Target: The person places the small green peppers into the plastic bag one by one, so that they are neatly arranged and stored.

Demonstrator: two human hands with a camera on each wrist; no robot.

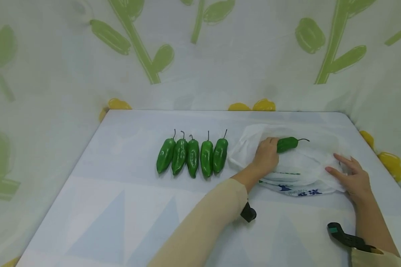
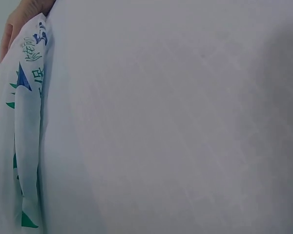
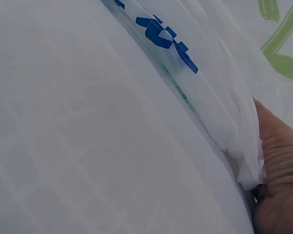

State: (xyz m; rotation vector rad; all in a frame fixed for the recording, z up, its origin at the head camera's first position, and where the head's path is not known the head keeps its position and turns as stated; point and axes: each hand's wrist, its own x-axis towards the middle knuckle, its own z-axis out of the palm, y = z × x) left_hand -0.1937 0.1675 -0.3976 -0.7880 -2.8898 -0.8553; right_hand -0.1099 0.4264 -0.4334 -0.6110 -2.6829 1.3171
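Note:
My left hand (image 1: 266,155) reaches over the left part of a thin white plastic bag (image 1: 307,174) and grips the blunt end of a green pepper (image 1: 288,144). The pepper's thin stem points right, and its lower end is hidden by the fingers. At the bag's right side, my right hand (image 1: 355,178) rests with thumb and forefinger spread apart on the plastic. Blue and green print runs along the bag's near edge. In the right wrist view, the plastic bunches against the right hand (image 3: 278,151).
Left of the bag, several green peppers (image 1: 192,158) lie side by side in a row, stems pointing away. They lie on a white table (image 1: 97,207) with pale blue triangles. A leaf-patterned curtain (image 1: 240,70) hangs behind. Black wrist devices (image 1: 349,239) sit below the hands.

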